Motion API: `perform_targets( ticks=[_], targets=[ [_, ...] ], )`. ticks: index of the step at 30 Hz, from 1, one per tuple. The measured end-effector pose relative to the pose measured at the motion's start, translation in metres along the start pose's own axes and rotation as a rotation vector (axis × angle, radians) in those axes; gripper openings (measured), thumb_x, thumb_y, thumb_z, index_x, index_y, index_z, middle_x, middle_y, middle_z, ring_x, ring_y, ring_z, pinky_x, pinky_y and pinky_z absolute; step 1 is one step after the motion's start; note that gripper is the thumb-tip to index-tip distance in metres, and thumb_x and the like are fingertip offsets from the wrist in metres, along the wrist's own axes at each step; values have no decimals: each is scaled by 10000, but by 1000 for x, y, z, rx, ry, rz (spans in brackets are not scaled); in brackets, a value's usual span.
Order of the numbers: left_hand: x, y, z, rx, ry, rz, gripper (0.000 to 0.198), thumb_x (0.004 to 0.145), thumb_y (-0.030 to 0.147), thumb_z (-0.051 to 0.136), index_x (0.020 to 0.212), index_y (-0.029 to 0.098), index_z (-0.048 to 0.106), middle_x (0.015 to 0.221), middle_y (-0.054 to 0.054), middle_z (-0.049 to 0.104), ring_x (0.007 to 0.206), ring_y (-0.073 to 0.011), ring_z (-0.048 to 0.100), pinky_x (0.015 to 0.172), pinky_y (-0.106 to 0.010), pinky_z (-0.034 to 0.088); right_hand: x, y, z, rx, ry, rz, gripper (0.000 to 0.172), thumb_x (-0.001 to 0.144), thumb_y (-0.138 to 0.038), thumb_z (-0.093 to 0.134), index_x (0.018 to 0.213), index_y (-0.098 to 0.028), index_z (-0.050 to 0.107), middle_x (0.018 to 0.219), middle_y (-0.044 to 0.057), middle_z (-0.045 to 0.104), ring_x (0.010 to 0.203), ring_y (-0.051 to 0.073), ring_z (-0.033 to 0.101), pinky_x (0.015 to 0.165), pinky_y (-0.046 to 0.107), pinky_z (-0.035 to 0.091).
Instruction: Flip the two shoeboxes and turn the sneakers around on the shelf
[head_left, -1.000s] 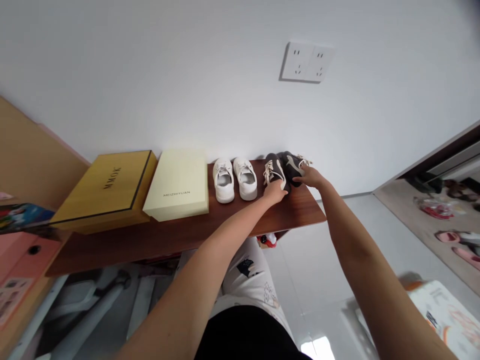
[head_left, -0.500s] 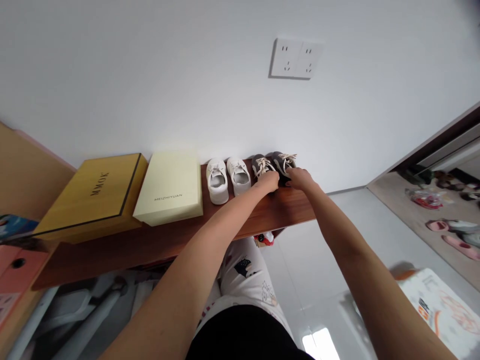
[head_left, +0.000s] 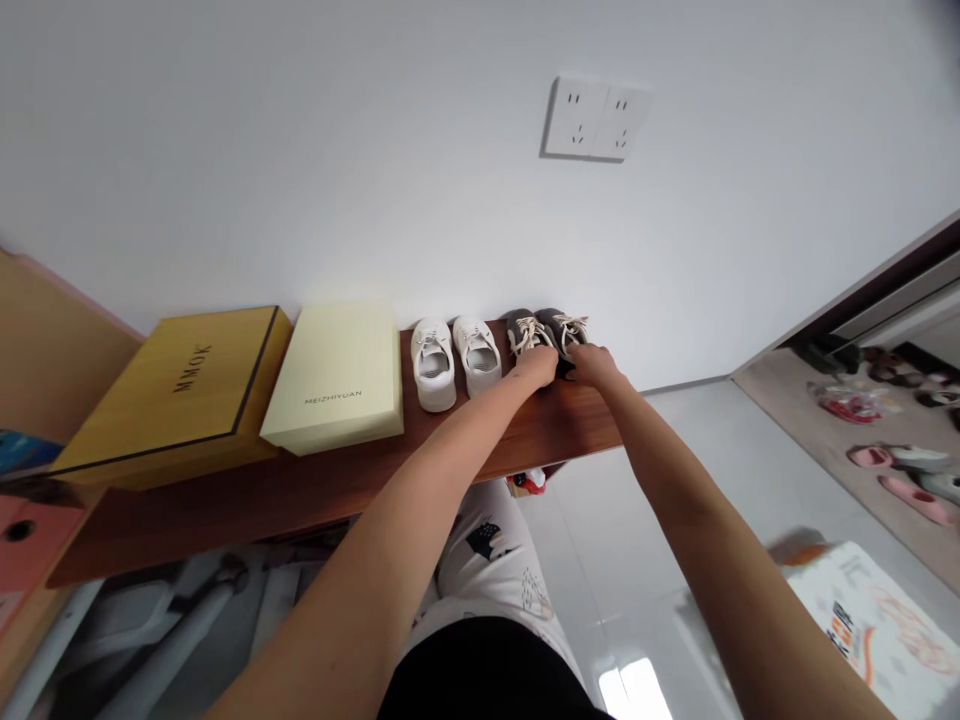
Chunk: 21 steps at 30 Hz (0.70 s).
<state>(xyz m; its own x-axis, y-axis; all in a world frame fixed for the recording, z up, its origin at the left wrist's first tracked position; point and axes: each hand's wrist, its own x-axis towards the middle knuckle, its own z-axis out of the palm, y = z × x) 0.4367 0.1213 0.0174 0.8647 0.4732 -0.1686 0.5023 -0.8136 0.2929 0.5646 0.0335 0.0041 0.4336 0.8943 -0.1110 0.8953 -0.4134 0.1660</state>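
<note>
Two dark sneakers with cream laces stand side by side at the right end of a brown wooden shelf point(head_left: 450, 450), toes to the wall. My left hand point(head_left: 537, 367) is closed at the heel of the left dark sneaker point(head_left: 523, 328). At the heel of the right dark sneaker point(head_left: 559, 324), my right hand point(head_left: 592, 363) is closed too. My hands cover the rear of both. Just left of them sits a pair of white sneakers, the left white sneaker point(head_left: 433, 370) and the right white sneaker point(head_left: 478, 355).
Left along the shelf lie a cream shoebox point(head_left: 337, 370) and a yellow shoebox point(head_left: 180, 390). A double socket point(head_left: 596, 120) is on the wall. Pink slippers point(head_left: 915, 500) and other shoes lie on a mat at right. A white printed package point(head_left: 862, 620) rests on the floor.
The right dark sneaker and my right hand have shifted slightly left, closer to the left dark sneaker. The view has moved a little.
</note>
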Motion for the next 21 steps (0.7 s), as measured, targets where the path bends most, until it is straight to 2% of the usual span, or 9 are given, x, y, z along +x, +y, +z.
perform_targets(
  ticks=[5, 7, 10, 13, 15, 17, 19, 21],
  targets=[
    [-3, 2, 4, -11, 27, 36, 379, 846, 173, 717, 1217, 131, 653, 1266, -191, 673, 1230, -319, 628, 1017, -388, 499, -6, -5, 1, 4, 16, 27, 424, 842, -295, 709, 1222, -181, 561, 1256, 171, 665, 1166, 305, 601, 922, 383, 455],
    [-9, 2, 7, -13, 103, 63, 381, 865, 153, 692, 1238, 119, 627, 1269, -194, 662, 1257, -312, 606, 1060, -397, 466, -10, -9, 0, 12, 46, 46, 439, 850, -273, 692, 1252, -166, 550, 1299, 191, 635, 1195, 319, 575, 952, 407, 452],
    [-34, 0, 11, -54, 305, 137, 446, 912, 152, 630, 1347, 108, 540, 1363, -200, 599, 1347, -303, 522, 1130, -417, 403, -18, -18, -4, 57, 145, 115, 472, 878, -239, 628, 1327, -144, 518, 1388, 236, 563, 1259, 369, 516, 1007, 479, 431],
    [-84, -8, 11, -224, 473, 207, 508, 970, 227, 567, 1454, 144, 437, 1458, -171, 535, 1395, -254, 471, 1171, -387, 369, -28, -37, -15, 216, 319, 118, 500, 915, -240, 547, 1399, -134, 477, 1450, 254, 501, 1322, 402, 455, 1050, 528, 403],
    [-131, -20, 10, -404, 532, 235, 470, 997, 279, 524, 1452, 192, 447, 1430, -135, 569, 1348, -211, 522, 1145, -351, 407, -39, -57, -28, 387, 423, 18, 472, 958, -285, 483, 1407, -139, 473, 1463, 237, 487, 1361, 382, 432, 1076, 517, 401],
    [-183, -39, 13, -583, 597, 195, 395, 1005, 328, 504, 1391, 243, 517, 1315, -102, 649, 1215, -196, 622, 1072, -351, 479, -56, -84, -40, 602, 470, -110, 449, 996, -375, 428, 1396, -179, 486, 1467, 198, 486, 1380, 341, 434, 1076, 486, 430],
    [-233, -69, 20, -744, 763, 53, 303, 984, 374, 535, 1257, 268, 612, 1137, -72, 714, 1063, -197, 683, 997, -363, 526, -79, -120, -46, 884, 442, -189, 464, 990, -499, 444, 1370, -240, 505, 1443, 155, 516, 1347, 312, 485, 1032, 454, 485],
    [-274, -110, 30, -914, 982, -183, 275, 938, 423, 598, 1153, 258, 642, 1020, -59, 718, 972, -196, 693, 944, -364, 543, -106, -164, -42, 1240, 344, -203, 458, 935, -587, 526, 1282, -289, 552, 1310, 114, 614, 1238, 290, 578, 977, 437, 531]
  ],
)
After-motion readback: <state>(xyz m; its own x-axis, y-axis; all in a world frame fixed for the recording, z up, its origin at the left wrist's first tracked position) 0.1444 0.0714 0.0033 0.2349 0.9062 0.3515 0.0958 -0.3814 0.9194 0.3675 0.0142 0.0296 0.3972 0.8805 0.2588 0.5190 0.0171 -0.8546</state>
